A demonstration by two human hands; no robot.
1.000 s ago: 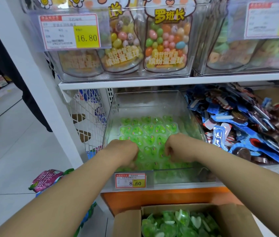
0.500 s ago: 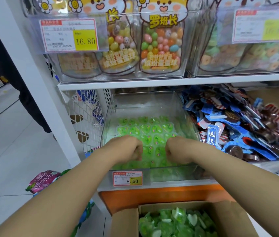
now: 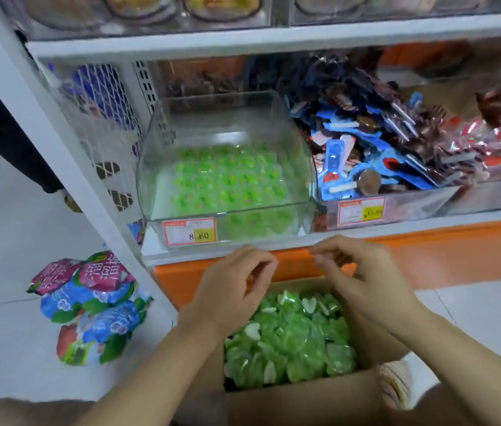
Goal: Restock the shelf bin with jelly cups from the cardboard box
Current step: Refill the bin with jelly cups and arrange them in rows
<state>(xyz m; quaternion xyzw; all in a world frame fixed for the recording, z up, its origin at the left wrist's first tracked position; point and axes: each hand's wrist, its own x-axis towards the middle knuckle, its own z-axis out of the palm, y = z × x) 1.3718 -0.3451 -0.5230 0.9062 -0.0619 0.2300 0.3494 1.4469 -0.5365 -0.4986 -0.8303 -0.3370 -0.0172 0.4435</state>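
A clear plastic shelf bin sits on the lower shelf with a layer of green jelly cups on its bottom. Below it, an open cardboard box on the floor is heaped with green heart-shaped jelly cups. My left hand and my right hand hover over the far edge of the box, in front of the shelf lip. Both hang with fingers loosely curled and hold nothing.
A second bin of blue and brown wrapped sweets stands right of the jelly bin. Several snack bags lie on the tiled floor at the left. A white shelf upright runs beside them. An orange base panel is under the shelf.
Both hands have come out of the shelf bin and dropped down to the cardboard box. The view has tilted down, so the upper shelf bins have slid out of frame.
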